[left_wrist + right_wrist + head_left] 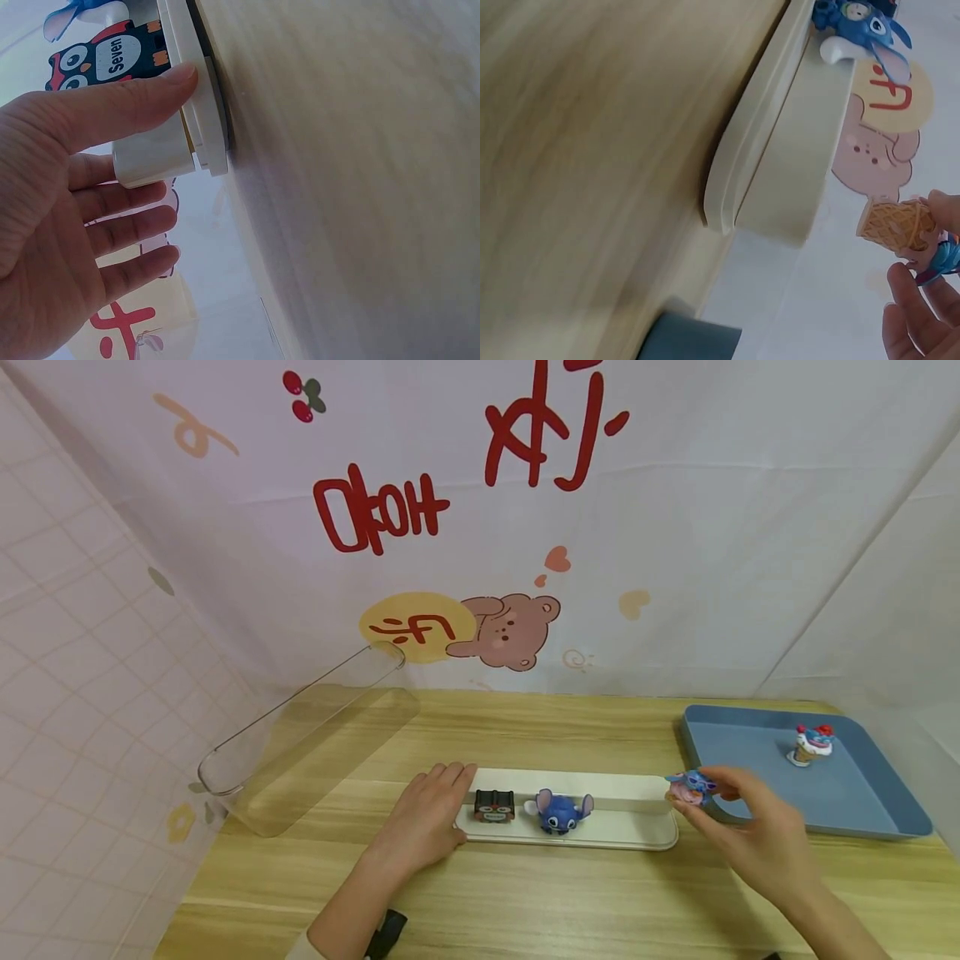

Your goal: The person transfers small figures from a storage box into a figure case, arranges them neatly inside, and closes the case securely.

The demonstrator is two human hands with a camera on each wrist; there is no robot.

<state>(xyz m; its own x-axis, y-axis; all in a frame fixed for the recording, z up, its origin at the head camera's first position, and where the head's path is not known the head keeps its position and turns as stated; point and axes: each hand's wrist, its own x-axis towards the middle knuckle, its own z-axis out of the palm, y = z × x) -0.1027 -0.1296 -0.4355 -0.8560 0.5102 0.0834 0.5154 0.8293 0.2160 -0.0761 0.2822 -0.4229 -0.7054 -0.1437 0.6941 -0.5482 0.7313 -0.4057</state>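
My left hand [420,817] grips the left end of a long white display base [600,837]. In the left wrist view its thumb lies on the front rim, with the fingers behind. A black owl figurine [112,58] marked "Seven" stands on the base near this hand. To the owl's right sits a blue big-eared figurine [559,814]. My right hand [768,847] pinches an ice-cream-cone figurine [688,787] with a blue character on top, above the base's right end. Its waffle cone [896,223] shows in the right wrist view, apart from the base.
A blue tray [757,777] at the right bears another ice-cream-cone figurine [812,745]. At the left, a clear plastic cover [315,735] lies by the patterned cloth wall. More printed cloth [675,527] hangs behind the wooden table [555,902].
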